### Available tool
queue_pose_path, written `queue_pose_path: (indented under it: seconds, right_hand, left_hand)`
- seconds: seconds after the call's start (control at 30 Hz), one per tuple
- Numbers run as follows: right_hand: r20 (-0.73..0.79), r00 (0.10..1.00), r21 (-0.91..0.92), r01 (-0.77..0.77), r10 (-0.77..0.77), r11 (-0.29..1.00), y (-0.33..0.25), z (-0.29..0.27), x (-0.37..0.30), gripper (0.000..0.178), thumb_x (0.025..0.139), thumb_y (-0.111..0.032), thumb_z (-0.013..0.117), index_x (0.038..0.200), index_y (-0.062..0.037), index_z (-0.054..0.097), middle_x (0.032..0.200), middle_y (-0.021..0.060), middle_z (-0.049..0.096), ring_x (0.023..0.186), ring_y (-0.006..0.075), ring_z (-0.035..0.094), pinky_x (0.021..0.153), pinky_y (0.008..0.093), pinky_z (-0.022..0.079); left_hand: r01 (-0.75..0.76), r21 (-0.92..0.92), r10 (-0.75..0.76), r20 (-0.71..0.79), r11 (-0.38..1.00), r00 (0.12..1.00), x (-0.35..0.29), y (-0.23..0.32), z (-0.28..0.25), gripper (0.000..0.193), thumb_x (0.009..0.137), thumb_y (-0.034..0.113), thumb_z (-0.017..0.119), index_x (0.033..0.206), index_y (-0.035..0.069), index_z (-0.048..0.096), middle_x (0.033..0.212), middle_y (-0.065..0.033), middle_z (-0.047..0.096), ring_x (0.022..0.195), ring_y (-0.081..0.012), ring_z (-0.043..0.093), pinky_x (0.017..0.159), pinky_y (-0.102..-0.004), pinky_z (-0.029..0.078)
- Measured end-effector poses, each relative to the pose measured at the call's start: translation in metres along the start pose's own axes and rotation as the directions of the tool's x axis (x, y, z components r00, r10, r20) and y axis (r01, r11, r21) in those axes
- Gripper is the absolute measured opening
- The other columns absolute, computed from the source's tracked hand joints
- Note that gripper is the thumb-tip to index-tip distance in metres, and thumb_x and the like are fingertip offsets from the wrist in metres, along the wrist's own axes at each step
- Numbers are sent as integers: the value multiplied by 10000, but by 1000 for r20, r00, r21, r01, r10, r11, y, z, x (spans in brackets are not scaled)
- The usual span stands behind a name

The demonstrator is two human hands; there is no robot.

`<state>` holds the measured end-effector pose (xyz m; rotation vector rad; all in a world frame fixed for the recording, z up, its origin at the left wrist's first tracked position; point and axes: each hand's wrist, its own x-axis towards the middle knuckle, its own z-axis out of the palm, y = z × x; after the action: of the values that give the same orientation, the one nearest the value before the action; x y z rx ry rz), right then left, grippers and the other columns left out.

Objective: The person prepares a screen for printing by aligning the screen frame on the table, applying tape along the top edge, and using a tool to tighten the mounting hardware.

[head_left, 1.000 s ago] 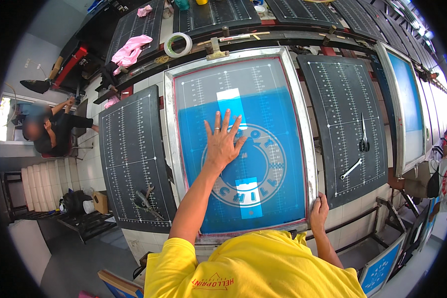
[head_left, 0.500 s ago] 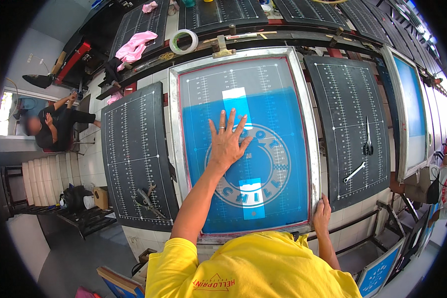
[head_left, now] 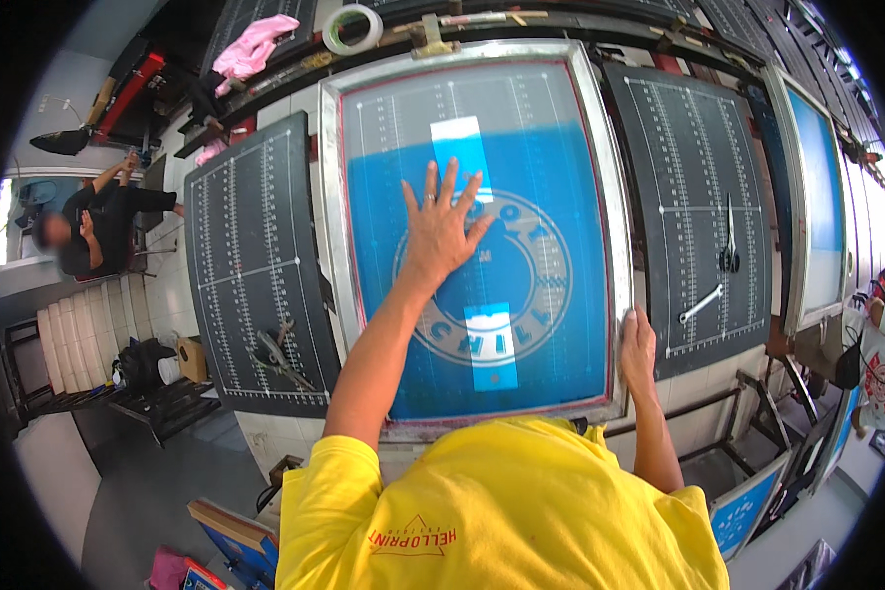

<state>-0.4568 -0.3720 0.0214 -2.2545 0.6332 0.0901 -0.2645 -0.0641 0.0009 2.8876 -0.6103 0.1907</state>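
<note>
A screen printing frame (head_left: 610, 226) with silver edges and a blue mesh lies in front of me, a ring-shaped lettered design showing through it. On the mesh my left hand (head_left: 441, 231) lies flat, fingers spread, a ring on one finger. It covers part of the ring design. My right hand (head_left: 639, 349) grips the frame's right edge near its lower corner. Two white rectangles, an upper one (head_left: 456, 138) and a lower one (head_left: 490, 344), show through the mesh above and below my left hand.
Dark ruled boards flank the frame: the left one (head_left: 251, 231) bears a metal clamp-like tool (head_left: 280, 359); the right one (head_left: 698, 157) bears scissors (head_left: 730, 236) and a wrench (head_left: 701, 304). Behind are a tape roll (head_left: 353, 29) and pink cloth (head_left: 253, 49). A person (head_left: 98, 216) sits at left.
The whole view has shifted, so the frame and boards appear higher in the picture. Both hands keep their places: the left flat on the mesh, the right at the frame's edge.
</note>
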Motion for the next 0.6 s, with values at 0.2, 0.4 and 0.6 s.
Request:
queue_pose_path:
  seconds: [0.2, 0.4, 0.6]
  right_hand:
    - [115, 814, -353, 569, -569, 743, -43, 1, -37, 607, 833, -199, 637, 1368, 2, 433, 1453, 216, 364, 1355, 369, 339, 1104, 498, 255]
    - [640, 607, -342, 775, -472, 532, -77, 44, -61, 810, 825, -585, 586, 1469, -170, 322, 1544, 96, 240, 1442, 292, 166, 1147, 594, 120]
    - [703, 523, -347, 844, -481, 410, -68, 61, -55, 856, 820, -713, 481, 1482, -205, 295, 1557, 60, 220, 1445, 273, 158, 1146, 609, 121]
  left_hand:
    - [0, 8, 0, -39, 1000, 999, -3, -2, 4, 579, 935, 536, 457, 1414, 213, 443, 1528, -155, 281, 1394, -435, 248, 1044, -722, 187]
    - [-1, 18, 1, -46, 1000, 999, -3, -2, 7, 582, 935, 539, 453, 1427, 229, 425, 1533, -145, 277, 1405, -426, 232, 1050, -717, 184]
    - [2, 39, 0, -50, 999, 999, -3, -1, 8, 620, 931, 583, 420, 1442, 232, 401, 1533, -148, 275, 1408, -423, 225, 1057, -713, 167]
